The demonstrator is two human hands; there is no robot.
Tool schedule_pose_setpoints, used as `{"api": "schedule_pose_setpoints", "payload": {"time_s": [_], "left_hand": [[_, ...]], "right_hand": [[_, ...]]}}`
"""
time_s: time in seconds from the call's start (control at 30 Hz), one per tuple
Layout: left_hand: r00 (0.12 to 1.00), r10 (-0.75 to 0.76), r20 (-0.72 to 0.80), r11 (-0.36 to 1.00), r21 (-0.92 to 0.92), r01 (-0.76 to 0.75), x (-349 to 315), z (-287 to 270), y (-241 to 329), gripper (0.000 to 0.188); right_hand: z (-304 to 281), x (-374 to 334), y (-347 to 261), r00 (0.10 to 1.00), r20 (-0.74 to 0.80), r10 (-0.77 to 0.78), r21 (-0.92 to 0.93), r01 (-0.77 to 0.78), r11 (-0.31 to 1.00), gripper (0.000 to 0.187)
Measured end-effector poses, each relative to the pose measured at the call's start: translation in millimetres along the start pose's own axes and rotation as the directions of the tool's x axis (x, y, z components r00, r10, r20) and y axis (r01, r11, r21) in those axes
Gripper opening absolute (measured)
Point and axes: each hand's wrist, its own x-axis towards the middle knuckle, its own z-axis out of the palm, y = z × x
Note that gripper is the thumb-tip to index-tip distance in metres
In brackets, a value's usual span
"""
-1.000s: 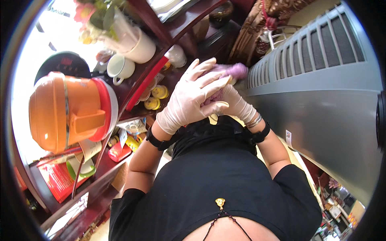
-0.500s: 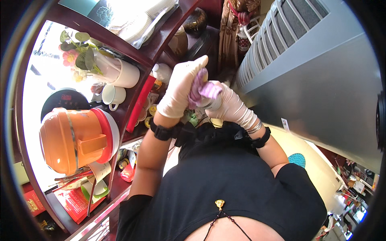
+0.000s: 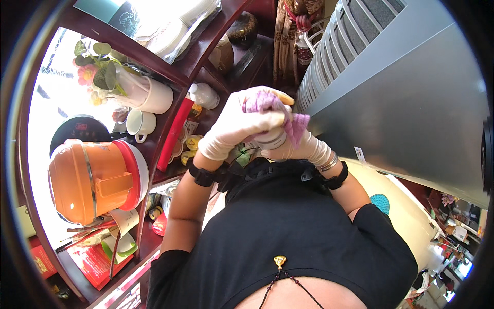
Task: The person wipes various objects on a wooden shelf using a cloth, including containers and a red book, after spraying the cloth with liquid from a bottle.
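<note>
Both my hands wear thin white gloves. My left hand [image 3: 236, 121] is closed round a crumpled purple cloth [image 3: 298, 129] and presses it against the top of a small white round container [image 3: 271, 139]. One end of the cloth hangs loose on the right, and another part bunches over my knuckles. Below it, my right hand [image 3: 303, 148] grips the container from the right side; its fingers are partly hidden behind cloth and container. The container's exact kind cannot be made out.
Dark red shelves on the left bear an orange lidded pot [image 3: 98, 180], a white mug [image 3: 140, 124], a vase of artificial flowers [image 3: 149, 94] and a white bottle [image 3: 204, 96]. A tall grey appliance with a grille [image 3: 406, 103] stands close on the right.
My left hand has turned and come slightly down and right over the container. The cloth's loose end has swung to the right. My right hand has shifted little.
</note>
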Motion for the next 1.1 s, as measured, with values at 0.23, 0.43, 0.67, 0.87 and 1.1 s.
{"api": "schedule_pose_setpoints", "payload": {"time_s": [0.23,0.43,0.67,0.87,1.1], "left_hand": [[0.846,0.044,-0.531,0.992,0.125,0.027,17.6,2.7,-26.3,0.016],[0.805,-0.009,-0.593,0.988,0.121,0.100,23.1,8.5,-13.1,0.022],[0.822,-0.031,-0.569,0.999,-0.053,0.001,25.6,-12.3,-15.3,0.023],[0.952,-0.072,-0.298,0.997,-0.004,0.074,18.3,-6.8,0.7,0.028],[0.912,-0.027,-0.410,0.937,-0.329,-0.120,15.0,-32.7,-5.2,0.036]], "right_hand": [[22.1,-3.0,26.8,0.997,-0.074,-0.001,-0.300,-0.021,0.954,0.070],[19.6,4.2,20.1,0.972,-0.208,0.109,-0.261,-0.162,0.951,0.071],[16.7,10.0,13.8,0.965,-0.200,0.168,-0.181,-0.204,0.962,0.067],[-5.6,14.9,-1.4,0.923,0.174,0.344,0.196,-0.374,0.906,0.076],[3.9,20.9,23.4,0.951,0.188,0.245,0.176,-0.278,0.944,0.077]]}}
